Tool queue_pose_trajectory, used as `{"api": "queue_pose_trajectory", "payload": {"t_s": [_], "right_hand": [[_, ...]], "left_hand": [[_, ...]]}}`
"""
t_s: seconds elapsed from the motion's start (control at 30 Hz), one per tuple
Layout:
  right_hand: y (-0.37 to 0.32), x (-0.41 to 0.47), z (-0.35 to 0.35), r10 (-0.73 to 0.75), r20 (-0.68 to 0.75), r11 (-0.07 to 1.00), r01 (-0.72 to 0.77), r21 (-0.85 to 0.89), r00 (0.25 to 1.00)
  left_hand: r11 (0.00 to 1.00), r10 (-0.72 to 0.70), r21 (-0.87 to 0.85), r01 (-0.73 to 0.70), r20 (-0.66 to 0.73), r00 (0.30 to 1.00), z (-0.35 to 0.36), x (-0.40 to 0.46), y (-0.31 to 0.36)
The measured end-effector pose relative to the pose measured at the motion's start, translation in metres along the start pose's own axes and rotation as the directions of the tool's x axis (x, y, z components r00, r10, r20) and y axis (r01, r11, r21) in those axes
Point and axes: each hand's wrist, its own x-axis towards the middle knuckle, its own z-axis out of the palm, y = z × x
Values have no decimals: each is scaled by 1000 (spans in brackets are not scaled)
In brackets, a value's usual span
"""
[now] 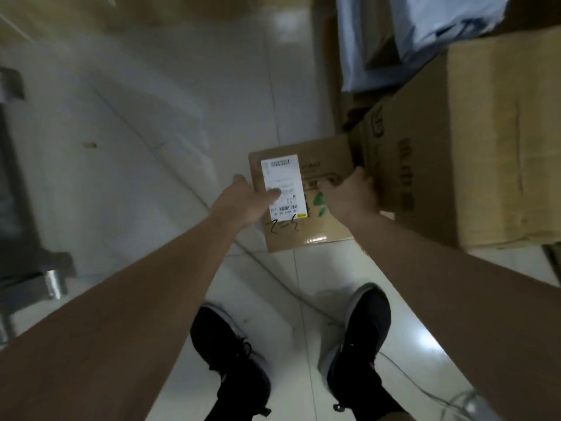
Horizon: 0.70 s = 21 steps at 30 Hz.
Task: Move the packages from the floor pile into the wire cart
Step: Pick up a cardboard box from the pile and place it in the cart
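1. Gripping a small box (321, 165) from both sides, the person reaches down with bare arms over a white tiled floor (188, 95); the picture is motion-blurred.
2. Left hand (246, 199) holds the box's left edge; its thumb lies across the white label (283, 186) on the box's upper face, while the fingers go round the edge out of sight.
3. Right hand (349, 194) clasps the box's right side with the fingers curled over it; the fingertips are hidden behind the box and the knuckles face the camera.
4. The box is brown cardboard, tilted, its labelled face turned up toward the camera; black handwriting sits just below the label and a green mark beside it; whether the box touches the floor or hangs just above it cannot be told.
5. The box's right edge is just beside a big carton (473, 153), which stands on the floor at the right with dark print on its side.
6. Beyond the big carton, at upper right, lie pale blue bags (425, 25) against more cardboard; their edges are blurred.
7. Two black shoes (358, 332) with pale soles stand on the tiles below the box, toes toward it.
8. At the left edge stands a dark metal frame (27, 232), too blurred to identify.
9. A thin grey cable (425, 387) trails over the tiles at lower right.
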Motion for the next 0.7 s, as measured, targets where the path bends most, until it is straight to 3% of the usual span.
{"api": "queue_pose_trajectory", "payload": {"t_s": [0.1, 0.2, 0.37, 0.53, 0.7], "right_hand": [[26, 14, 23, 94, 19, 986, -96, 137, 995], [37, 19, 29, 126, 44, 962, -132, 240, 991], [33, -12, 11, 91, 50, 969, -100, 228, 995], [-5, -82, -50, -7, 172, 947, -49, 318, 985], [-57, -155, -126, -62, 335, 785, -162, 598, 940]], "left_hand": [[919, -98, -370, 134, 115, 989, 29, 21, -9], [756, -51, -622, 205, 256, 965, 47, 28, -17], [694, -71, -688, 210, 224, 972, 30, -3, -24], [669, -92, -727, 156, 127, 988, -49, -67, -29], [555, -69, -811, 185, 176, 982, -135, -157, -25]]}}
